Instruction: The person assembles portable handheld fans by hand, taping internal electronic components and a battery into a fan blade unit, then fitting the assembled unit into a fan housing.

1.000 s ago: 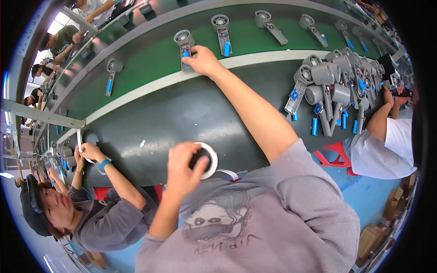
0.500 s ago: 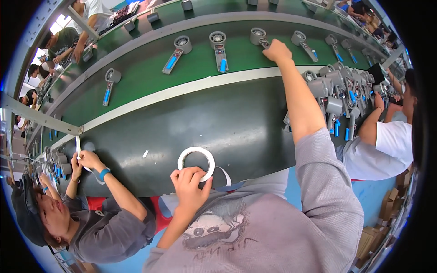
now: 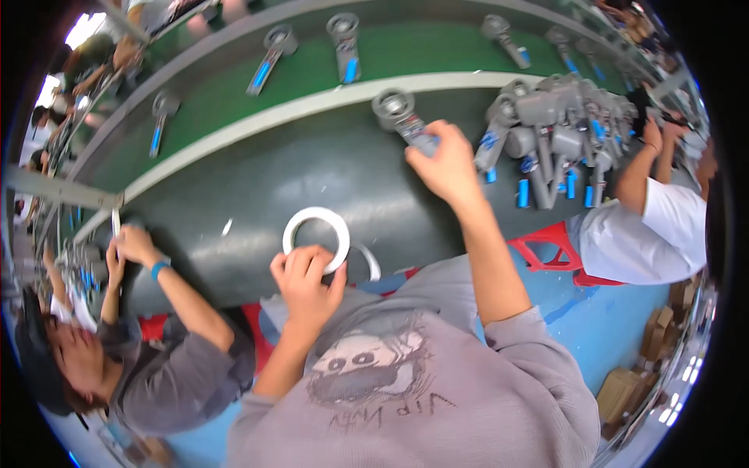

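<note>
My left hand (image 3: 309,287) is closed around the lower edge of a roll of white tape (image 3: 340,232), held upright above the dark work surface. A loose end of tape curls off the roll's right side. In my right hand (image 3: 449,164) is a grey handheld fan (image 3: 405,123), gripped by its handle with fingers and thumb. Its round head points away from me to the left, and wiring shows in the opened handle. The fan is over the dark surface, left of a heap of similar grey fans (image 3: 538,109), many with blue cells.
On the green conveyor belt (image 3: 218,101) beyond a pale rail (image 3: 273,130), several more fans lie spaced out. A co-worker (image 3: 179,366) sits at my left handling a white strip; another co-worker in white (image 3: 644,242) sits at my right. A red stool (image 3: 546,248) stands beside the heap.
My right hand has brought a fan from the green belt back over the rail toward me. My left hand still holds the tape roll. The view has shifted a little.
</note>
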### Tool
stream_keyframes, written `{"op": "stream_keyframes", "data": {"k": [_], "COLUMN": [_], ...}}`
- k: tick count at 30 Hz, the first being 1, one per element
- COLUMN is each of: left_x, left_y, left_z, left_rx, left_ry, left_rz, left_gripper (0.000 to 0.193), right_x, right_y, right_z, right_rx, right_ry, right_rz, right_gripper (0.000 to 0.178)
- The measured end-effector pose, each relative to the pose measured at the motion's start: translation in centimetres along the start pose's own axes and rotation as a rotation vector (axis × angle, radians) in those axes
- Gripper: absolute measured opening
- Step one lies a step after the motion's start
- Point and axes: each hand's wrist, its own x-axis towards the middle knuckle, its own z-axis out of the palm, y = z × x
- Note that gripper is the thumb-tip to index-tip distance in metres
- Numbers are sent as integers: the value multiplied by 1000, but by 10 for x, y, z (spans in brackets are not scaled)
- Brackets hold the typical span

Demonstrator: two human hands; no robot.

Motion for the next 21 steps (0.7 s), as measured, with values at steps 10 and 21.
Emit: {"op": "stream_keyframes", "data": {"k": [10,21], "left_x": [-1,92], "left_y": [13,84], "left_z": [11,39], "left_rx": [-26,-772], "left_ry": [-24,-448], "left_rz": [-33,-559], "left_gripper": [25,17], "right_x": [-79,-96], "right_y": [-5,-6], "right_z": [-27,-23], "right_rx": [175,201], "right_ry": [1,138], "right_rz": [-95,-429], "right_gripper": [41,20]}}
